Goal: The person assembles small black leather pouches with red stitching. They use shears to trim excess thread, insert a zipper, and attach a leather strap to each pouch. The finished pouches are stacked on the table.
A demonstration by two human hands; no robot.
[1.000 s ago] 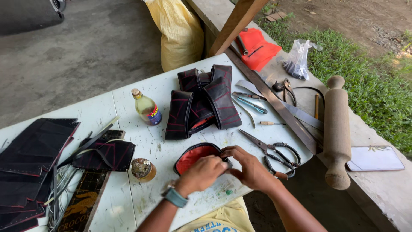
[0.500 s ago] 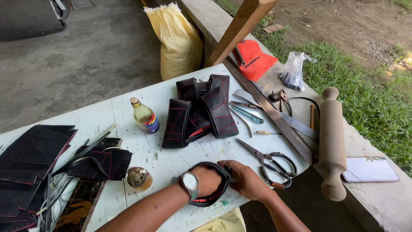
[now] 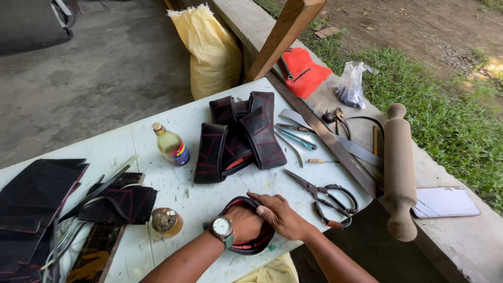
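**Both hands on a rubber loop at the counter's near edge**

At the near edge of the white counter (image 3: 157,131), both hands worked one black rubber loop with a red inner face (image 3: 250,242). The left hand (image 3: 245,224), with a wristwatch (image 3: 222,228) on its wrist, was pushed inside the loop, its fingers hidden by the rubber, so their grip could not be told. The right hand (image 3: 280,215) lay over the loop's upper right side, fingers closed on the rim and pressing it toward the left hand.

Just left of the hands stood a small round tin (image 3: 166,221), and beyond it a heap of black stitched pieces (image 3: 123,202) and flat black sheets (image 3: 36,188) at the counter's left end. To the right of the hands lay large scissors (image 3: 327,196), blades pointing toward the middle of the counter.

Farther back, a small glass bottle of yellowish liquid (image 3: 171,145) stood upright beside a pile of folded black rubber bands with red lines (image 3: 238,136). Right of that pile lay slim hand tools (image 3: 296,136) and a long metal ruler (image 3: 319,133). A wooden rolling pin (image 3: 399,167) rested on the concrete ledge (image 3: 461,246) near a phone (image 3: 445,202). At the far end stood a yellow sack (image 3: 212,52), a red pouch (image 3: 304,71) and a plastic bag (image 3: 350,84).
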